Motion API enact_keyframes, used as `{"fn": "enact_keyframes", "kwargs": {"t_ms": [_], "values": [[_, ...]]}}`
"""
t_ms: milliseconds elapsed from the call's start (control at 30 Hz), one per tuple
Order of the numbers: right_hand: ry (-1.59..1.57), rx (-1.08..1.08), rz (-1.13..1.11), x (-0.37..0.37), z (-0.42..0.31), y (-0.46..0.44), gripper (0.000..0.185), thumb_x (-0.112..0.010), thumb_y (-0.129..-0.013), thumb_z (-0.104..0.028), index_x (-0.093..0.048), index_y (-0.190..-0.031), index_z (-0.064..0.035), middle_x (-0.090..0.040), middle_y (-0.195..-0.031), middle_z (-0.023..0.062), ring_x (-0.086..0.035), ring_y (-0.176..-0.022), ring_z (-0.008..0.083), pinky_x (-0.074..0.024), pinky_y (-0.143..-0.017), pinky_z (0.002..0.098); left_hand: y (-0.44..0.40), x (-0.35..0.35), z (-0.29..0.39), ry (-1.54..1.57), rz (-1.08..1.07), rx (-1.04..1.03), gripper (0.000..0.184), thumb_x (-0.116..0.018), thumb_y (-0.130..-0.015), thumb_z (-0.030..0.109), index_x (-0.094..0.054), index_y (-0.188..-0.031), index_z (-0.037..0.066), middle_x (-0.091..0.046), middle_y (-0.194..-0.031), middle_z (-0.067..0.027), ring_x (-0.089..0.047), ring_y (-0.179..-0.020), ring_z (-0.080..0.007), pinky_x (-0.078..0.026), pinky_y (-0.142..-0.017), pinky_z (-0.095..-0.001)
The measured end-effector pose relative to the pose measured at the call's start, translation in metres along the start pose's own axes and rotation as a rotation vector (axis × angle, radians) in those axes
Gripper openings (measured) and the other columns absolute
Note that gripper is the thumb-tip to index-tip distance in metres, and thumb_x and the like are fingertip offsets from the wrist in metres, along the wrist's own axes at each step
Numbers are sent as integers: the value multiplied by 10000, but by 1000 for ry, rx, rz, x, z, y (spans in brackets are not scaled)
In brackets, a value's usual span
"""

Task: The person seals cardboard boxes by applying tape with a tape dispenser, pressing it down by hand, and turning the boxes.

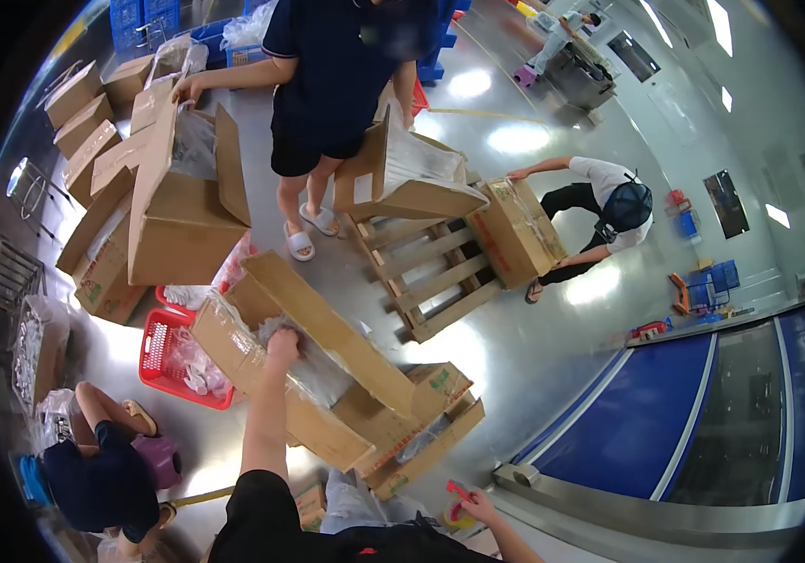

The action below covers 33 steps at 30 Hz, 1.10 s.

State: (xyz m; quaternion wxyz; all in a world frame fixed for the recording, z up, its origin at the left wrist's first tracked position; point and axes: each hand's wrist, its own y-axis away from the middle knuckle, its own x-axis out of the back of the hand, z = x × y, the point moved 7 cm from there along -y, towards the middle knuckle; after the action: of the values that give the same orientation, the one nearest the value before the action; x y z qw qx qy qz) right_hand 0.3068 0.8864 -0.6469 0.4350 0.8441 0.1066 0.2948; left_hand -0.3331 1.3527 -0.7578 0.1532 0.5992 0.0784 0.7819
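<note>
Brown cardboard, open-top: carton (332, 333) sits in front of wearer, long flap raised, clear plastic liner (322, 377) showing inside. Another carton (440, 433) adj. at its near R end; contact betw. the two can't be confirmed. Red basket (152, 361) w/ bagged items is on floor just beside, L side.

L hand (282, 345): inside carton mouth, on liner, knuckles up, fingers curled. Fingertips hidden, so gripping vs. pressing can't be told. R hand (484, 508): low, apart from carton, fingers closed round red tool (459, 489), prob. tape dispenser; a roll shows next to it.

Handling, est.: carton walls semi-stiff, flaps bendy at crease, not suitable as lift pts. Liner soft, thin, prob. slippery; bunch a good fold, don't pinch one layer, tear risk. Wt. of contents n/k; if full, prob. heavy, so take from under opp. bottom edges, both hands. Fragility of contents can't be judged. Tool looks light and rigid; hold by handle, clear of any cutting edge.

Nearby: co-worker in dark top (332, 80) at cartons, another in white top (599, 172) holding a carton by wooden pallet (440, 281).
</note>
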Motion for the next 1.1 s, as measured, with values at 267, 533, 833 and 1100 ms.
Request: {"fn": "enact_keyframes", "kwargs": {"t_ms": [267,533,833,1100], "values": [[-130,71,48,4,-22,5,753,-776,-987,-262,-390,-1528,91,-691,-1294,193,-710,-1116,238,-575,-979,389,-13,-20,-7,345,-77,253,459,-795,-785,275,-787,-1172,27,-730,-1282,-192,-624,-1330,-367,-512,-1126,-472],[35,5,26,12,-54,-11,727,-778,-961,-255,-451,-1513,87,-694,-1318,210,-708,-1168,252,-567,-1013,388,129,119,80,78,526,188,582,-701,-894,194,-613,-1428,-20,-486,-1589,-269,-413,-1524,-413,-307,-1297,-542],[95,53,-16,3,-56,-40,715,-765,-963,-257,-462,-1527,61,-691,-1364,212,-684,-1247,261,-551,-1051,389,152,42,30,441,501,411,740,-515,-1116,432,-288,-1696,31,-216,-1762,-294,-233,-1631,-458,-234,-1321,-562],[101,87,-59,-3,-80,-57,689,-732,-986,-224,-432,-1541,53,-704,-1311,188,-697,-1142,225,-564,-970,371,124,62,41,465,391,466,738,-587,-1070,471,-325,-1706,202,-328,-1702,-283,-228,-1559,-642,-265,-1223,-762]]}}
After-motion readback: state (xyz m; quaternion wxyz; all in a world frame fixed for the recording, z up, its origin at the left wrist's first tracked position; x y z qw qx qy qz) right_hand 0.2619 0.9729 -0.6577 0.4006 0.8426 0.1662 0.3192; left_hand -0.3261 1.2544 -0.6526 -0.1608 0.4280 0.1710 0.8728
